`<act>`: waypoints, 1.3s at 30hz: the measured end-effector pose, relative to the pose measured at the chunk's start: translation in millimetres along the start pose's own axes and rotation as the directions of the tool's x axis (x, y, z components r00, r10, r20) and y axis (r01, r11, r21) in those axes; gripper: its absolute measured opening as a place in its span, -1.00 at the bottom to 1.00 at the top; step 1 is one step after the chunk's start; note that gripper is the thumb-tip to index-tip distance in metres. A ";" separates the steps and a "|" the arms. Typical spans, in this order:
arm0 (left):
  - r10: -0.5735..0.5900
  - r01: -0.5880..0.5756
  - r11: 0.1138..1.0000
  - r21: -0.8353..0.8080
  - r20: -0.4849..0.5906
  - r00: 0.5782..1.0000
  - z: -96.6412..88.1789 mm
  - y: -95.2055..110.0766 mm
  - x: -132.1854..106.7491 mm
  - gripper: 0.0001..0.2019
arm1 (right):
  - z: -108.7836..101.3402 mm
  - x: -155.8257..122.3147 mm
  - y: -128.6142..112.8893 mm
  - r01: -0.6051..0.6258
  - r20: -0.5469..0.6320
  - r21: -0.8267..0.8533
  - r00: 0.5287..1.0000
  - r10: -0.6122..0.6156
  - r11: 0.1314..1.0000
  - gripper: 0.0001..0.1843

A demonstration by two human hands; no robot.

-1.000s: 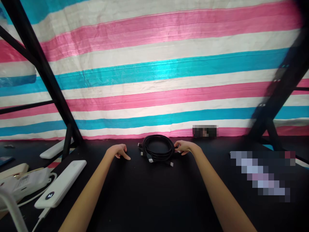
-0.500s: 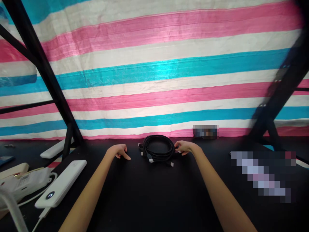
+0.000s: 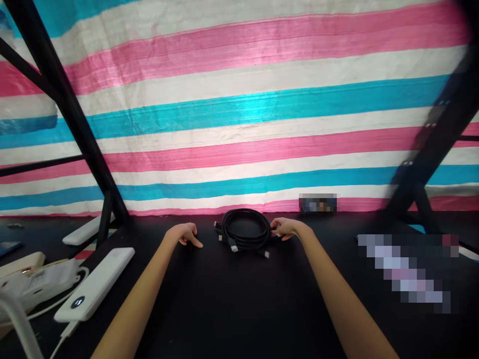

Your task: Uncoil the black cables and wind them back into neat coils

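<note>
A matte black desk point(image 3: 239, 309) fills the lower part of the view, seen from the head of a person whose two bare forearms reach forward over it. Behind the desk hangs a woven plastic tarpaulin point(image 3: 243, 99) in broad horizontal stripes of pink, white and turquoise, closing off the room. Black metal frame bars point(image 3: 63, 104) slant up at the left, and a blurred dark bar point(image 3: 430, 144) slants up at the right.

At the far middle of the desk, just before the tarpaulin, lies a coil of black cable point(image 3: 245, 229). It is wound into a flat, roughly round loop lying on the surface, slightly wider from left to right than front to back. Several loose cable ends with small silver-tipped plugs stick out at the near-left side, towards the person.

The right hand point(image 3: 286, 228) rests against the right edge of the coil, fingers curled onto the strands; how firmly it grips cannot be told. The left hand point(image 3: 184, 233) lies on the desk left of the coil, apart from it, loosely curled and holding nothing.

At the near left lies a long white power bank point(image 3: 95, 284) with a small round lit display whose figures are too small to read, a white lead running from its near end. Beside it sits a white multi-socket block point(image 3: 37, 281). No readable writing shows.
</note>
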State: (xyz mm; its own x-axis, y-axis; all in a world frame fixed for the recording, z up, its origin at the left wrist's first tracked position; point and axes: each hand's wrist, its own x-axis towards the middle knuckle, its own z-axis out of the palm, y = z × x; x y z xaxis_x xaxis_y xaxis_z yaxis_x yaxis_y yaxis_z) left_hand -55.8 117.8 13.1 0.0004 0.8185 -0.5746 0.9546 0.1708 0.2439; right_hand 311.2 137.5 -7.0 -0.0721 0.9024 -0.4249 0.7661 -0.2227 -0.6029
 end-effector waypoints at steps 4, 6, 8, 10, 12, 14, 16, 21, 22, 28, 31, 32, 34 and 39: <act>0.001 -0.001 1.000 0.005 -0.004 1.000 0.3 -0.1 0.4 -0.65 | 0.1 0.0 0.4 0.001 -0.005 0.003 1.000 -0.001 1.000 -0.82; 0.000 0.000 1.000 0.006 -0.007 1.000 0.3 0.1 0.3 -0.65 | -0.2 0.0 0.4 0.005 -0.005 0.006 1.000 -0.005 1.000 -0.80; 0.000 0.000 1.000 0.005 -0.011 1.000 0.2 0.2 0.0 -0.66 | -0.3 0.3 0.3 0.006 -0.003 0.007 1.000 -0.006 1.000 -0.79; 0.000 0.000 1.000 0.001 -0.014 1.000 -0.1 0.4 -0.2 -0.67 | -0.1 0.7 0.2 0.005 -0.003 0.006 1.000 -0.005 1.000 -0.80; 0.001 -0.001 1.000 -0.003 -0.015 1.000 -0.3 0.4 -0.4 -0.67 | 0.0 1.2 0.2 0.004 -0.004 0.005 1.000 -0.004 1.000 -0.82; -0.001 0.001 1.000 -0.005 -0.015 1.000 -0.2 0.4 -0.6 -0.67 | 0.1 1.8 0.5 0.004 0.000 0.006 1.000 -0.004 1.000 -0.83; -0.005 0.005 1.000 -0.007 -0.012 1.000 -0.1 0.5 -0.8 -0.67 | -0.1 2.4 1.0 0.004 0.004 0.009 1.000 -0.004 1.000 -0.79; -0.008 0.008 1.000 -0.002 -0.009 1.000 -0.1 1.0 -1.1 -0.68 | -0.7 4.5 2.8 0.001 0.005 0.014 1.000 -0.001 1.000 -0.72; -0.006 0.006 1.000 -0.001 -0.008 1.000 -0.1 1.0 -1.1 -0.68 | -0.7 4.9 3.1 0.001 0.006 0.014 1.000 -0.001 1.000 -0.73; 0.006 -0.006 1.000 -0.001 -0.012 1.000 -0.2 -0.2 0.0 -0.68 | -0.5 6.7 4.3 0.003 0.007 0.021 1.000 -0.003 1.000 -0.75; 0.002 -0.002 1.000 -0.002 -0.013 1.000 -0.3 -0.4 0.1 -0.68 | -0.3 6.3 4.0 0.003 0.006 0.021 1.000 -0.004 1.000 -0.79; 0.000 0.000 1.000 -0.002 -0.013 1.000 -0.3 -0.4 0.1 -0.67 | -0.3 6.0 3.8 0.004 0.006 0.021 1.000 -0.004 1.000 -0.81; -0.003 0.003 1.000 -0.002 -0.011 1.000 -0.2 -0.2 0.2 -0.67 | -0.3 5.1 3.3 0.004 0.007 0.020 1.000 -0.004 1.000 -0.83; -0.003 0.003 1.000 -0.004 -0.005 1.000 -0.1 -0.4 1.6 -0.67 | -0.2 3.6 2.5 0.003 0.008 0.019 1.000 -0.003 1.000 -0.73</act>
State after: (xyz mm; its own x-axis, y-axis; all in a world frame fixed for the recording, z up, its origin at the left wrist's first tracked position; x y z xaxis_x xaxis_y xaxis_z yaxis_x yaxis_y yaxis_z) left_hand -56.2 119.1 12.2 -0.0040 0.8206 -0.5715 0.9534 0.1756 0.2454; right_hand 313.0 140.2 -9.9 -0.0792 0.9003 -0.4281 0.7537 -0.2270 -0.6168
